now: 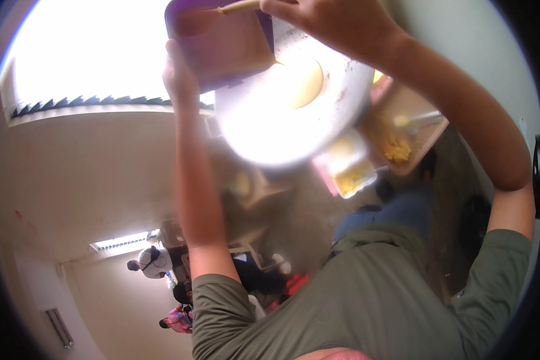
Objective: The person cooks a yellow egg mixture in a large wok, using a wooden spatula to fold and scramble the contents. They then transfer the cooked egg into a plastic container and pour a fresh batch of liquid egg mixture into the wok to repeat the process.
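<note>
My left hand (pixel 180 75) grips the side of a dark purple rectangular container (pixel 231 57), which is tilted over a large pale round pan (pixel 348 102). One corner of the container points down at a pool of pale yellow liquid (pixel 309 84) in the pan. At the top edge, my right hand (pixel 306 12) is closed on the handle of a wooden spoon (pixel 198 23). The spoon's broad head lies inside the container, against its brownish inner side. Strong glare hides much of the pan's left part, and the fingertips of my right hand are partly cut off.
A tray (pixel 429 129) with yellow crumbly food and a light-handled utensil stands right of the pan. Beside it is a small clear tub (pixel 366 180) holding yellow pieces. A bright window (pixel 96 54) is at upper left. Several people (pixel 156 264) are at lower left.
</note>
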Tool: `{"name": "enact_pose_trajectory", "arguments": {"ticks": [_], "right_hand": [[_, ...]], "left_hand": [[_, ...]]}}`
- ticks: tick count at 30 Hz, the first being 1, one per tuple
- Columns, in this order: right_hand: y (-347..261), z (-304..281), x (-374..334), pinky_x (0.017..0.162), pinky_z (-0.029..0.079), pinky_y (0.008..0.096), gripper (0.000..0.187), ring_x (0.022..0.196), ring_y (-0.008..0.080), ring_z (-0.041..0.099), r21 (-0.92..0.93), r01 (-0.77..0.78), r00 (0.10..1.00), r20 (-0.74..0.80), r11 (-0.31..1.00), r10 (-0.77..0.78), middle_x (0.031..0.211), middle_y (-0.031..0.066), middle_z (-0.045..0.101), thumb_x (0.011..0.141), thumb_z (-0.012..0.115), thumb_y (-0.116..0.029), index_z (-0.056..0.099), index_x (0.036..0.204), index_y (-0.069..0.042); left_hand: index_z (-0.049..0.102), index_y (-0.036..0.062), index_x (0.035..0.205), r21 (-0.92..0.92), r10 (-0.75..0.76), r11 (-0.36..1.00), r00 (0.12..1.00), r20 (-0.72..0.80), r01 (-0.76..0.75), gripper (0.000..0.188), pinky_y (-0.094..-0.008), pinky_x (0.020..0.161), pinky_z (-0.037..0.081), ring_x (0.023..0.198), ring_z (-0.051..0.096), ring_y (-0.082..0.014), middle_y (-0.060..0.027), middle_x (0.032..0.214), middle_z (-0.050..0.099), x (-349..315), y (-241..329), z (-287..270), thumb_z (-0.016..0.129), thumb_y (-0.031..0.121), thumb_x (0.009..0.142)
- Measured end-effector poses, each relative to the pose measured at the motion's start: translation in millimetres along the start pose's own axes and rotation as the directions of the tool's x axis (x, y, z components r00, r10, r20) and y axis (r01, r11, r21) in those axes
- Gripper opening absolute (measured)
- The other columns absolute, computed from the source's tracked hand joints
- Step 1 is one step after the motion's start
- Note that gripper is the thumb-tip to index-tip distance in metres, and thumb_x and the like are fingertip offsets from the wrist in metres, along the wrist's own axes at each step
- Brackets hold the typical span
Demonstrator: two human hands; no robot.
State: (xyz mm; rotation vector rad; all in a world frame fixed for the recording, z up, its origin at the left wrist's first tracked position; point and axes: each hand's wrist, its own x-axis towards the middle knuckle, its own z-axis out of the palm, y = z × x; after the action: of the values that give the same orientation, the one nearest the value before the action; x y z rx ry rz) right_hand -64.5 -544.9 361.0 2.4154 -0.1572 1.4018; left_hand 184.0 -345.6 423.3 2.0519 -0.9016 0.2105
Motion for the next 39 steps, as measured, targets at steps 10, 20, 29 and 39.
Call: {"name": "enact_pose_trajectory", "arguments": {"ticks": [10,20,29,39], "right_hand": [[-26.7,-22.8,0.4,0.046,0.053,0.0254,0.022,0.061,0.0140,0.068,-0.046,-0.225,0.928,0.293,0.973,0.228,0.080,0.0094,0.069,0.104,0.058,-0.014,0.067,0.123,-0.010],[-30.7,-9.3,-37.6,0.066,0.063,0.0364,0.021,0.077,0.0275,0.078,0.028,-0.507,0.722,0.559,0.861,0.407,0.090,0.0154,0.076,0.095,0.063,-0.008,0.067,0.115,-0.005],[-45.7,-23.5,-48.4,0.074,0.061,0.0456,0.019,0.080,0.0342,0.076,0.255,-0.595,0.626,0.742,0.762,0.240,0.087,0.0152,0.076,0.096,0.059,-0.010,0.066,0.113,-0.005],[-44.7,-35.9,-23.0,0.060,0.059,0.0445,0.015,0.071,0.0341,0.075,0.396,-0.650,0.751,0.462,0.648,0.472,0.078,0.0160,0.072,0.099,0.057,-0.012,0.063,0.112,-0.008]], "left_hand": [[0.069,0.0019,0.093,0.009,-0.083,0.996,0.996,-0.043,0.084,0.090,-0.0281,0.078,0.046,0.082,0.053,-0.0110,-0.0004,0.082,0.056,-11.4,-7.1,13.0,0.039,0.087,0.094],[0.065,-0.0043,0.118,0.012,0.058,0.998,0.997,-0.059,-0.057,0.085,-0.0302,0.087,0.051,0.095,0.065,-0.0170,-0.0086,0.099,0.068,-19.2,4.3,23.9,0.041,0.076,0.101],[0.063,-0.0042,0.118,0.006,0.135,0.991,0.989,-0.062,-0.135,0.090,-0.0310,0.090,0.051,0.099,0.064,-0.0185,-0.0098,0.101,0.066,-21.3,-5.3,24.9,0.037,0.080,0.100],[0.062,-0.0014,0.125,-0.003,0.092,0.996,0.995,0.024,-0.092,0.093,-0.0357,0.102,0.047,0.113,0.060,-0.0216,-0.0119,0.113,0.064,-23.6,-8.8,26.8,0.030,0.082,0.099]]}}
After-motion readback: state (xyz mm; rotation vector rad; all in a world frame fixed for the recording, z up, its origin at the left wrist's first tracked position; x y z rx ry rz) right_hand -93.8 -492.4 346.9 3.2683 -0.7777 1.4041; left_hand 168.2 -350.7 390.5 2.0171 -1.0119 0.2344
